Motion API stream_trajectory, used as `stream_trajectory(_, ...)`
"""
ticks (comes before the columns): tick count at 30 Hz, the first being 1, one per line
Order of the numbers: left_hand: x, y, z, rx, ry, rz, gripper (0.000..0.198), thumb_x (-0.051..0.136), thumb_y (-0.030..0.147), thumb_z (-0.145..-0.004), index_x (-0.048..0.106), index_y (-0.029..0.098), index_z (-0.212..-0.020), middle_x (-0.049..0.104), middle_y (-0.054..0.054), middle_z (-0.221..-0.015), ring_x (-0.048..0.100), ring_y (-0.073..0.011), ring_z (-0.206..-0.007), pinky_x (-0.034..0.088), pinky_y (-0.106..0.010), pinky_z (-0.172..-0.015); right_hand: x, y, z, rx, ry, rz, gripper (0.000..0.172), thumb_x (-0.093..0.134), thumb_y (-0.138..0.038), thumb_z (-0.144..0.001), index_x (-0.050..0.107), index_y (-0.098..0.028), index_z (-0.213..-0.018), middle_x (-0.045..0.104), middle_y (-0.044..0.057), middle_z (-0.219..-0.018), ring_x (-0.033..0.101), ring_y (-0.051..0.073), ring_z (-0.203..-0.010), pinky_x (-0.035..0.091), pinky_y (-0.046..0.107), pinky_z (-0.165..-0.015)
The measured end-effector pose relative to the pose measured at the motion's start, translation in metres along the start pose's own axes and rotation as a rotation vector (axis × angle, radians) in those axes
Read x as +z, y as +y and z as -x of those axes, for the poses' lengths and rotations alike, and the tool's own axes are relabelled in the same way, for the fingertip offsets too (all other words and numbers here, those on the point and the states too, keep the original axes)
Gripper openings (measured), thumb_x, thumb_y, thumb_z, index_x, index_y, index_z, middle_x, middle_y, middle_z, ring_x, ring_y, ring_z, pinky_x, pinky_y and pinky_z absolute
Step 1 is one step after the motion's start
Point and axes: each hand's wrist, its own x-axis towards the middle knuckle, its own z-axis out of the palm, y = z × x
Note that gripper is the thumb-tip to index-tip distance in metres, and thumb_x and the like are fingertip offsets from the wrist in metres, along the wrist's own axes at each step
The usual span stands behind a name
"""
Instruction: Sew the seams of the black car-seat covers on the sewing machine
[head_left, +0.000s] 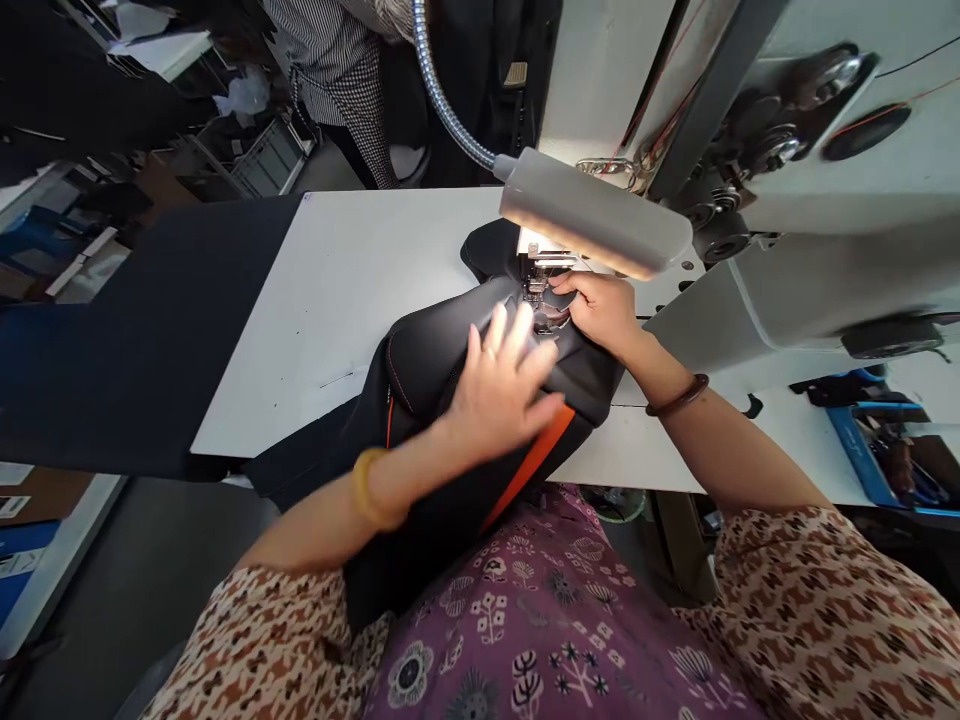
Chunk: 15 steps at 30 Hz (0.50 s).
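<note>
Where the white bench point(352, 290) meets the white sewing machine point(757, 300), one black padded fabric piece point(427, 365) with a single orange strip point(531, 470) lies under the steel presser foot point(535, 290), its near end hanging over the bench's front edge toward the person's lap. Two bare hands rest on it. The left hand point(502, 385), reaching in from the near left, lies flat with fingers spread, pressing the piece and gripping nothing. The right hand point(596, 312) sits just beside the presser foot, fingers lightly curled over the fabric; whether it pinches the fabric cannot be told. Each wrist wears one bangle: a yellow bangle point(373, 488) on the left, a thin brown bangle point(677, 395) on the right. One frosted white lamp bar point(592, 212) on a chrome gooseneck hangs above the presser foot.
</note>
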Motion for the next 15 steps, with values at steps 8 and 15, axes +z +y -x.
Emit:
stream_trajectory(8, 0.0, 0.014, 0.112, 0.092, -0.247, -0.253, 0.062, 0.054, 0.016, -0.088, 0.036, 0.04, -0.142, 0.037, -0.005, -0.15, 0.037, -0.0293, -0.137, 0.048, -0.053, -0.092, -0.013, -0.001, 0.001, -0.045, -0.073, 0.024, 0.038, 0.04, -0.007, -0.075, 0.07, -0.019, -0.095, 0.071, 0.001, -0.107, 0.066, 0.019, -0.104, 0.051, 0.032, -0.09)
stream_trajectory(15, -0.026, -0.11, 0.055, -0.273, -0.177, -0.279, 0.074, 0.064, 0.016, -0.084, 0.028, 0.034, -0.146, 0.011, -0.01, -0.159, 0.012, -0.041, -0.144, 0.011, -0.078, -0.104, -0.047, -0.025, 0.022, -0.187, -0.211, 0.305, 0.038, 0.04, -0.013, -0.08, 0.068, -0.018, -0.105, 0.071, 0.006, -0.106, 0.065, 0.023, -0.096, 0.049, 0.032, -0.077)
